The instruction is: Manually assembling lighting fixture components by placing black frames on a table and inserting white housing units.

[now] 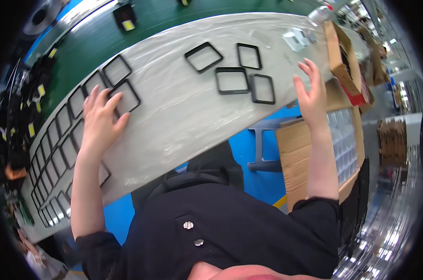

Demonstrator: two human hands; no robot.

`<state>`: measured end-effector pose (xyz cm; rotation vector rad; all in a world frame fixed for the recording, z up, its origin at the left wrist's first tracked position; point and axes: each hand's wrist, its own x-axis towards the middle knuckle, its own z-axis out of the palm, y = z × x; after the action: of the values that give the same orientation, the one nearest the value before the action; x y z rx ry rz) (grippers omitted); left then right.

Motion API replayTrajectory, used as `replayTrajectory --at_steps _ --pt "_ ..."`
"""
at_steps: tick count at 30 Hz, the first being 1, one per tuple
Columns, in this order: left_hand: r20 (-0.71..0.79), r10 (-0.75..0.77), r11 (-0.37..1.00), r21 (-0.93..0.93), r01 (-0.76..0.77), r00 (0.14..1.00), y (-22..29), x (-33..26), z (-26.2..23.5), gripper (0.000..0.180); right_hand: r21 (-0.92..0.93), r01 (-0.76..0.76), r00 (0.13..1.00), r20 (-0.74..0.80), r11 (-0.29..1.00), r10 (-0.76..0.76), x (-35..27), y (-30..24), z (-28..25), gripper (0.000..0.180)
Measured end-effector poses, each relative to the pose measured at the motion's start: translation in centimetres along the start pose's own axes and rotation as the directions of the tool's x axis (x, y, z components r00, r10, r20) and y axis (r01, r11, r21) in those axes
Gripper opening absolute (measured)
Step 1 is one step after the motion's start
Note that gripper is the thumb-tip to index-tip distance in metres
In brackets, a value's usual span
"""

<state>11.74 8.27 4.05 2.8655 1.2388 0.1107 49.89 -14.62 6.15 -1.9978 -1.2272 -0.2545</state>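
Observation:
Black rectangular frames [133,90] lie in rows along the left part of the pale, film-covered table [174,121]. My left hand [99,119] is over these rows with its fingers spread, its fingertips at the frames near the far end. Whether the fingertips touch a frame, I cannot tell. Several more frames sit loosely grouped right of the middle, among them a thick-rimmed one [231,70] and a narrower one [253,88]. To the right of that group, my right hand [312,95] is raised with its fingers apart and nothing in it.
An open cardboard box [340,60] stands at the table's right end, beside small clear plastic pieces [295,39] and a bottle [319,15]. Below it, a larger carton [295,158] contains a clear compartmented tray [343,140]. A green surface [169,21] runs beyond the far edge.

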Motion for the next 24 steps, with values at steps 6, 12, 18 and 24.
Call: replayTrajectory --at_steps 6,12,18,24 --pt "-0.183 0.163 0.987 0.038 -0.159 0.970 4.9 1.4 -0.6 0.052 -0.249 -0.376 0.890 0.169 0.893 0.423 7.3 7.6 1.6 0.024" --pt "-0.091 0.482 0.874 -0.019 -0.486 0.871 11.4 9.2 1.4 0.054 -0.148 0.071 0.978 0.203 0.986 -0.040 11.1 11.4 10.2 0.046" --pt "-0.161 0.429 0.902 0.024 -0.431 0.889 11.4 9.1 3.2 0.034 -0.267 0.049 0.936 0.348 0.963 0.048 12.0 9.0 11.0 0.053" --pt "-0.017 0.389 0.916 -0.101 -0.389 0.921 11.6 2.2 1.0 0.026 -0.425 0.116 0.951 0.310 0.898 0.024 11.6 9.7 10.8 0.029"
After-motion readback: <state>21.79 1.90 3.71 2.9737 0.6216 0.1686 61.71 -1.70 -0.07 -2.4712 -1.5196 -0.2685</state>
